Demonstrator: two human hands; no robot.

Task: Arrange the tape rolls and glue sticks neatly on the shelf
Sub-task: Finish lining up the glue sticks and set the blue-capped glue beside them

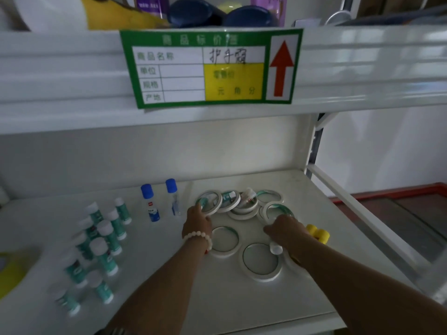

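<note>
**Both hands on the tape rolls, glue sticks standing at left**

Far left edge: a yellow object [9, 274], blurred, partly cut off. Lower left of the frame: the glue sticks [101, 240], white caps and teal labels, stand upright in a loose cluster on the white shelf [169, 298]; the nearest ones are blurry. Just right of them, toward centre, two clear bottles with blue caps [159, 201] stand side by side, apart from the cluster.

Centre: the left hand [197, 223], bead bracelet [198, 238] at the wrist, reaches to the leftmost roll in the back row [209, 201]; its fingertips touch that roll's near rim (grip itself hidden, cannot tell if pinching or just resting). Back row of tape rolls [238, 204] overlaps, several leaning on each other. Two more rolls lie flat nearer the camera, one below the left hand [225, 240], a larger one [261, 261] at centre right.

Right of centre: the right hand [284, 229] lies palm down over a roll [275, 210], fingers curled on its near edge; cannot tell whether they clamp it. Under the right wrist a small white cap [275, 249] shows. Just right of the hand, a yellow piece [318, 234] sits on the shelf.

Upper frame: a green price tag [210, 68] with a red arrow hangs on the shelf lip above.
</note>
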